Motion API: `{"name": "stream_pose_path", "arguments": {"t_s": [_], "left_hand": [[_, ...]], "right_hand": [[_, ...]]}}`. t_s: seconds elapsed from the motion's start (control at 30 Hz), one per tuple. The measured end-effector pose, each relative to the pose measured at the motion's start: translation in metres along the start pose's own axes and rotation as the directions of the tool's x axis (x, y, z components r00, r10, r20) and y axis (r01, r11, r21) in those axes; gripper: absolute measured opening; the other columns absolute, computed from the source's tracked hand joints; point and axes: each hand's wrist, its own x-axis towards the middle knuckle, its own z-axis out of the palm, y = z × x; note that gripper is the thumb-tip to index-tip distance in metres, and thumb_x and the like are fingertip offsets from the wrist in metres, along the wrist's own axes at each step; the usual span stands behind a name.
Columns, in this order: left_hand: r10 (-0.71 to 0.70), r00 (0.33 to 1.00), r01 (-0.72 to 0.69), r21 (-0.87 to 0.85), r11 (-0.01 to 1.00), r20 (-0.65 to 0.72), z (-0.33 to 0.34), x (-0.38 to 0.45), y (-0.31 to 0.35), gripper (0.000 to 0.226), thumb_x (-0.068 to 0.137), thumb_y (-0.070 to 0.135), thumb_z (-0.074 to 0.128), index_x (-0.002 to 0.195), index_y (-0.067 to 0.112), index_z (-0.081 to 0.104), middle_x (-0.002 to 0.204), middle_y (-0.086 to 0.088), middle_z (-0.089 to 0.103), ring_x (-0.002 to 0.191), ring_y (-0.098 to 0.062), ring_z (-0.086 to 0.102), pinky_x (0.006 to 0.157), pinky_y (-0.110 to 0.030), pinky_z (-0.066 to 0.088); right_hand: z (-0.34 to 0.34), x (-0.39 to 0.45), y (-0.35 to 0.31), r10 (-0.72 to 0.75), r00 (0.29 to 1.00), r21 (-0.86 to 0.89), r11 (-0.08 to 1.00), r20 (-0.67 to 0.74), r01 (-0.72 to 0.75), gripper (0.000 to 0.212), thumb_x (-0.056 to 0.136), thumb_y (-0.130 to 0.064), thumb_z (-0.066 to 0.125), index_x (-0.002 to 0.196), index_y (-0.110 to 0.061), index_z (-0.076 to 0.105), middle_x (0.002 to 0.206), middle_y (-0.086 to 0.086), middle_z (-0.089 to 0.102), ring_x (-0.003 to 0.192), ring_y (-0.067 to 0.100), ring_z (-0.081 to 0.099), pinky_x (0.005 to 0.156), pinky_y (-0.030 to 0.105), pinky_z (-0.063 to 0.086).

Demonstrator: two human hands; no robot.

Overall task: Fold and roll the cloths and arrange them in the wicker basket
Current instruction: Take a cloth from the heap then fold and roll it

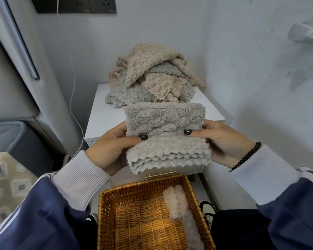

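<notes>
Head view.

Grey cloth (165,134): folded into a layered strip, scalloped edges stacked at its near end; held in the air above the near edge of the white cabinet top (105,114), between the two hands and above the far rim of the basket.

Left hand (114,147): grips the cloth's left side, thumb pressed on top with a dark-painted nail, fingers curled beneath. Ribbed white cuff and navy sleeve behind it.

Right hand (224,139): grips the cloth's right side likewise, thumb on top, fingers wrapped under. Dark bead bracelet (248,155) at the wrist.

Pile of cloths (152,78): unfolded, beige and grey mixed, heaped at the far edge of the cabinet top, against the wall.

Wicker basket (105,213): rectangular, below the hands, in front of the cabinet. Rolled cloths (177,201) lie along its right wall: two pale pink rolls side by side at the far end, a greyer roll nearer the camera.

Gold drawer handle (160,175): on the cabinet front, just above the basket's far rim.

White cable (72,83): hangs down the wall, left of the cabinet.
</notes>
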Motion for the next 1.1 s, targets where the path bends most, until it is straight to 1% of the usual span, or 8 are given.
{"name": "stream_pose_path", "arguments": {"t_s": [0.13, 0.23, 0.43, 0.53, 0.67, 0.83, 1.0, 1.1], "left_hand": [[0.037, 0.997, -0.031, -0.087, 0.996, 0.071, 0.002, -0.002, 0.003, 0.058, 0.052, -0.026, 0.054, 0.090, 0.011, 0.078, 0.100, -0.018, 0.073, 0.087, -0.030, 0.072, 0.074, -0.040, 0.060], [0.062, 0.995, -0.051, -0.145, 0.988, 0.077, 0.005, -0.006, 0.006, 0.040, 0.047, -0.007, 0.062, 0.081, 0.007, 0.079, 0.090, -0.018, 0.074, 0.080, -0.029, 0.073, 0.065, -0.036, 0.061], [0.041, 0.993, -0.022, -0.170, 0.985, 0.109, -0.003, -0.003, 0.009, 0.028, 0.055, 0.009, 0.053, 0.071, 0.005, 0.075, 0.084, -0.019, 0.071, 0.077, -0.033, 0.071, 0.071, -0.045, 0.060], [-0.032, 0.986, 0.028, 0.024, 0.999, 0.166, -0.007, -0.001, 0.009, 0.029, 0.054, 0.029, 0.065, 0.069, 0.005, 0.072, 0.113, -0.027, 0.065, 0.100, -0.045, 0.062, 0.091, -0.055, 0.045], [-0.010, 0.996, -0.017, 0.284, 0.959, 0.094, -0.005, 0.005, -0.003, 0.022, 0.049, 0.030, 0.084, 0.049, 0.020, 0.065, 0.097, -0.007, 0.075, 0.087, -0.020, 0.071, 0.066, -0.023, 0.056], [0.033, 0.991, -0.075, 0.352, 0.933, 0.126, -0.013, 0.011, -0.016, 0.051, 0.025, 0.040, 0.097, 0.061, 0.025, 0.064, 0.118, -0.007, 0.068, 0.105, -0.023, 0.067, 0.075, -0.029, 0.057], [-0.038, 0.996, -0.011, 0.505, 0.863, 0.086, -0.019, 0.011, -0.025, 0.087, 0.024, 0.040, 0.097, 0.103, 0.023, 0.065, 0.114, -0.005, 0.069, 0.099, -0.021, 0.068, 0.080, -0.033, 0.058], [-0.116, 0.992, 0.047, 0.735, 0.677, 0.042, -0.018, 0.010, -0.037, 0.072, 0.047, 0.013, 0.094, 0.108, 0.033, 0.059, 0.110, -0.002, 0.065, 0.094, -0.015, 0.066, 0.084, -0.031, 0.056]], "right_hand": [[0.000, 0.000, -0.002, -0.079, 0.990, 0.128, 0.990, 0.113, 0.064, 0.067, 0.048, 0.000, 0.084, 0.113, 0.003, 0.065, 0.119, 0.027, 0.062, 0.107, 0.039, 0.063, 0.084, 0.046, 0.056], [0.000, 0.001, -0.002, -0.111, 0.988, 0.172, 0.981, 0.102, 0.093, 0.063, 0.054, 0.006, 0.067, 0.117, 0.008, 0.059, 0.119, 0.029, 0.061, 0.107, 0.041, 0.062, 0.083, 0.047, 0.056], [-0.004, 0.000, -0.001, -0.100, 0.981, 0.207, 0.976, 0.166, 0.065, 0.056, 0.048, -0.013, 0.075, 0.101, 0.006, 0.071, 0.114, 0.026, 0.065, 0.104, 0.037, 0.065, 0.083, 0.044, 0.057], [-0.008, 0.000, -0.001, -0.046, 0.994, 0.048, 0.998, 0.096, 0.041, 0.059, 0.043, -0.031, 0.080, 0.088, 0.006, 0.073, 0.098, 0.024, 0.069, 0.095, 0.039, 0.062, 0.087, 0.050, 0.051], [-0.005, 0.000, 0.005, -0.065, 0.996, -0.313, 0.949, -0.063, 0.042, 0.034, 0.063, -0.042, 0.076, 0.068, -0.009, 0.074, 0.082, 0.018, 0.067, 0.085, 0.035, 0.056, 0.075, 0.037, 0.053], [-0.010, -0.001, 0.010, -0.106, 0.994, -0.516, 0.852, -0.006, 0.088, 0.035, 0.047, -0.037, 0.090, 0.064, -0.017, 0.067, 0.069, 0.011, 0.045, 0.063, 0.021, 0.044, 0.062, 0.021, 0.043], [-0.010, -0.005, 0.018, 0.010, 1.000, -0.657, 0.754, -0.004, -0.010, 0.044, 0.058, -0.015, 0.087, 0.092, -0.023, 0.060, 0.099, 0.000, 0.068, 0.084, 0.013, 0.065, 0.075, 0.031, 0.055], [-0.011, -0.005, 0.035, 0.135, 0.991, -0.814, 0.578, 0.017, -0.064, 0.067, 0.066, -0.017, 0.086, 0.121, -0.032, 0.051, 0.116, -0.001, 0.064, 0.106, 0.013, 0.060, 0.094, 0.029, 0.050]]}}
